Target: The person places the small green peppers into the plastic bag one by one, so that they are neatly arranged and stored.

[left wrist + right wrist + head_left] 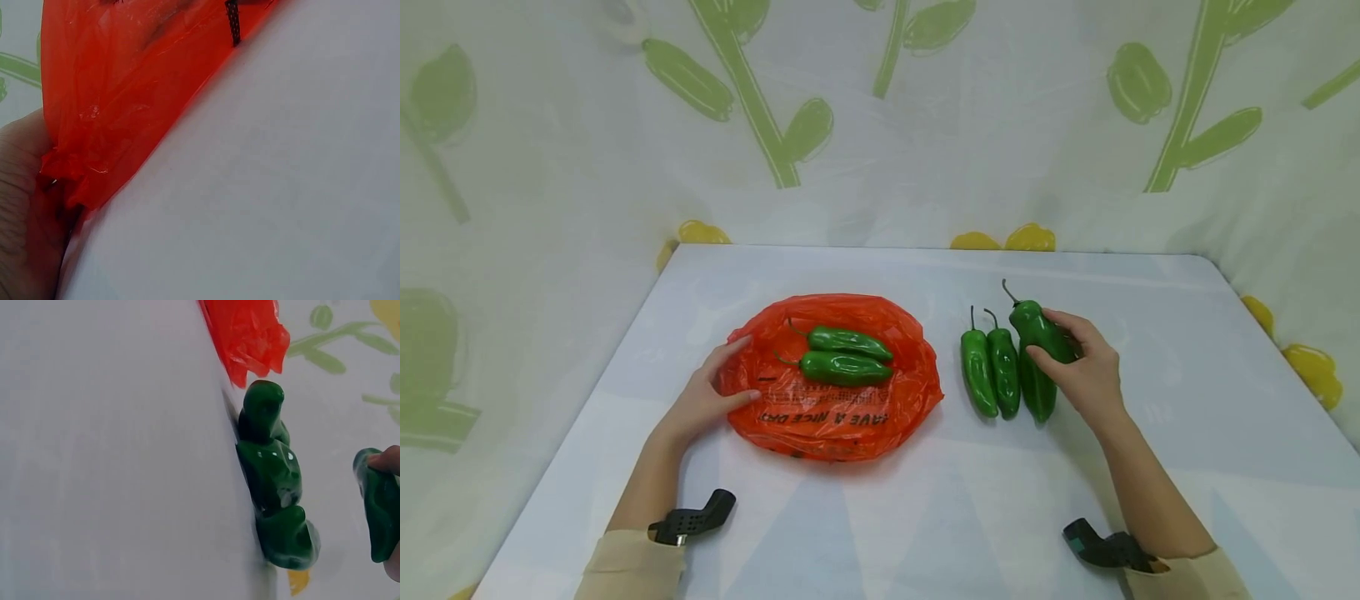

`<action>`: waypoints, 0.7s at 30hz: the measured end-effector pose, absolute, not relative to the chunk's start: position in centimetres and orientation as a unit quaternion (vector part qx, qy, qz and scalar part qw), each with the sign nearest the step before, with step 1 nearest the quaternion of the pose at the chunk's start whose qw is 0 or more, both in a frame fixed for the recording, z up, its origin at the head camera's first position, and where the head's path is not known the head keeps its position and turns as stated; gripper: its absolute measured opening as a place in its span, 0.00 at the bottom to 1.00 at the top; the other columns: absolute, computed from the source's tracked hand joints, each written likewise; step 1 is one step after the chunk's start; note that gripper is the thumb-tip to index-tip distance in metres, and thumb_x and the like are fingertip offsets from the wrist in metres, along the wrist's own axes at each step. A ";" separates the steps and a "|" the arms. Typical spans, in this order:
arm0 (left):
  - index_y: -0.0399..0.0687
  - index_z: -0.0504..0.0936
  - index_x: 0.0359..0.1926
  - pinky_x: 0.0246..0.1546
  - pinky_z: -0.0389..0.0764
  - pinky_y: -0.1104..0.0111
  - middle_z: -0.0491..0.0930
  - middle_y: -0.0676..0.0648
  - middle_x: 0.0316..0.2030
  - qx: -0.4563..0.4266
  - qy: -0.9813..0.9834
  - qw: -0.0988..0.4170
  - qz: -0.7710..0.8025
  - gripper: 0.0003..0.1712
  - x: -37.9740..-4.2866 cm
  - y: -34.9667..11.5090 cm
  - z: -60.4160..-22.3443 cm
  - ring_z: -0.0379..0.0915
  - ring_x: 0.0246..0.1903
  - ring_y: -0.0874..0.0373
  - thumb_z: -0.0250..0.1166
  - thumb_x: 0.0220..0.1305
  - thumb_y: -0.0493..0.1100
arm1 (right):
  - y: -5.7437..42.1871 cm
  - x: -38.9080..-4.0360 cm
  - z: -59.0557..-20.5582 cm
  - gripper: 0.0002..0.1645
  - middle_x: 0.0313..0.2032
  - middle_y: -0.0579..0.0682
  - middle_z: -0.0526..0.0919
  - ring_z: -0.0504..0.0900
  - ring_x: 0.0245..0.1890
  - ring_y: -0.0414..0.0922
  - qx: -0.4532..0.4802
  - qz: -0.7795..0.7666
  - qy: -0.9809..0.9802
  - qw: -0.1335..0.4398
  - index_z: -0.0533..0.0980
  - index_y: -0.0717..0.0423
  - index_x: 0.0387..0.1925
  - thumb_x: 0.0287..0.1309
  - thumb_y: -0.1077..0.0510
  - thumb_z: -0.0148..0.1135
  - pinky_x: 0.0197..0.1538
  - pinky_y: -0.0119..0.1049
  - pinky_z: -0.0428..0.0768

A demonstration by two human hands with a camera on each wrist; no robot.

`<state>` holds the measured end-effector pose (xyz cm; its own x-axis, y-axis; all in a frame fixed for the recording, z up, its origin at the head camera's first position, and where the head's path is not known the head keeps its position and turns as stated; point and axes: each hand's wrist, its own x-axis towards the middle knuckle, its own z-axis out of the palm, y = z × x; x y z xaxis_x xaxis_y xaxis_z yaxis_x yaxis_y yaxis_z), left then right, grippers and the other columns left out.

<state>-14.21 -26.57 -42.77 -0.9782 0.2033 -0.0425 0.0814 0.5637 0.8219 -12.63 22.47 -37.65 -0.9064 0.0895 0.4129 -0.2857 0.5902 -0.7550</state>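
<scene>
A red plastic bag point(820, 437) lies spread open on the table, with two green peppers point(846, 368) side by side in it. At its left edge my left hand point(700, 402) grips the bag between thumb and fingers; in the left wrist view the red film point(106, 125) bunches at the palm. My right hand point(1092, 371) pinches another green pepper point(1030, 321), stem pointing away. The right wrist view shows this held pepper point(378, 506) raised off the table, apart from three green peppers point(269, 475) lying in a row.
The white table point(895, 533) carries the bag at left of centre and the pepper row to its right. Behind it hangs a pale curtain point(962, 150) with green plant prints. A black wrist camera point(692, 521) sits on each forearm.
</scene>
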 end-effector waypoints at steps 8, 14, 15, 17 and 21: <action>0.62 0.55 0.72 0.62 0.56 0.36 0.53 0.44 0.71 0.082 0.881 0.061 0.463 0.48 -14.2 -26.5 -42.8 0.42 0.71 0.42 0.70 0.54 0.47 | 21.2 -13.1 -37.6 0.31 0.55 0.57 0.75 0.68 0.47 0.23 0.083 0.451 -0.865 0.205 0.72 0.61 0.57 0.50 0.67 0.68 0.47 0.12 0.69; 0.61 0.56 0.71 0.62 0.56 0.36 0.53 0.44 0.71 0.086 0.878 0.062 0.467 0.47 -14.1 -26.6 -42.8 0.42 0.71 0.41 0.70 0.53 0.47 | 20.2 -13.3 -37.6 0.30 0.54 0.58 0.76 0.74 0.50 0.39 0.101 0.451 -0.863 0.204 0.73 0.61 0.56 0.48 0.67 0.70 0.48 0.11 0.68; 0.61 0.56 0.71 0.62 0.56 0.36 0.53 0.43 0.71 0.086 0.878 0.062 0.467 0.47 -14.1 -26.6 -42.8 0.42 0.71 0.41 0.70 0.53 0.47 | 20.0 -13.3 -37.5 0.31 0.54 0.58 0.76 0.74 0.50 0.41 0.103 0.454 -0.861 0.203 0.73 0.61 0.56 0.48 0.67 0.70 0.48 0.10 0.68; 0.62 0.56 0.71 0.62 0.56 0.36 0.52 0.44 0.71 0.085 0.878 0.065 0.468 0.48 -14.1 -26.5 -42.7 0.42 0.71 0.41 0.70 0.53 0.47 | 19.6 -13.3 -37.4 0.30 0.54 0.58 0.76 0.75 0.51 0.45 0.105 0.458 -0.860 0.198 0.73 0.61 0.56 0.48 0.66 0.70 0.48 0.10 0.67; 0.63 0.55 0.71 0.62 0.55 0.36 0.52 0.44 0.71 0.082 0.878 0.068 0.467 0.48 -14.1 -26.5 -42.6 0.42 0.71 0.42 0.70 0.53 0.48 | 18.8 -13.5 -37.2 0.30 0.54 0.56 0.76 0.75 0.51 0.46 0.116 0.463 -0.859 0.182 0.73 0.59 0.57 0.49 0.66 0.69 0.49 0.12 0.68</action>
<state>-14.12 -26.50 -42.63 -0.9773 0.2075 -0.0425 0.0810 0.5511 0.8305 -13.49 18.79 -37.25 -0.9065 -0.0313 0.4210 -0.3689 0.5435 -0.7540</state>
